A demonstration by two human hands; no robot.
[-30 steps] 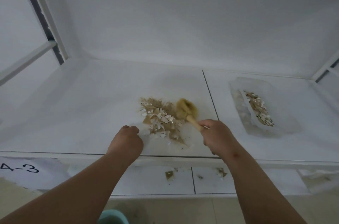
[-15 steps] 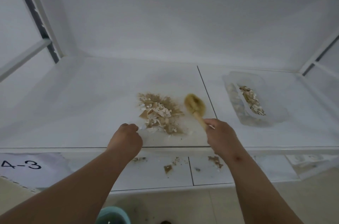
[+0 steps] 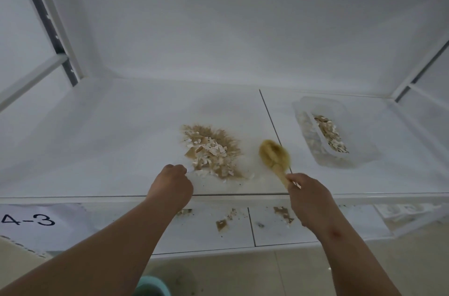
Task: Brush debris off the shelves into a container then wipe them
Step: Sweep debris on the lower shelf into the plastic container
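Lighting: dim, flat and bluish-grey, with no glare and no distinct light source; the white laminate shelf board (image 3: 121,130) carries only a soft shadow. Optics: wide-angle bending at the edges, slanting the white metal corner posts (image 3: 43,16). Sharpness: soft throughout, the round yellow-bristled wooden brush (image 3: 274,153) slightly smeared.

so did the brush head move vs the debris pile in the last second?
Yes. The brush head was touching the debris pile; now it sits apart, to the pile's right, by the shelf seam.
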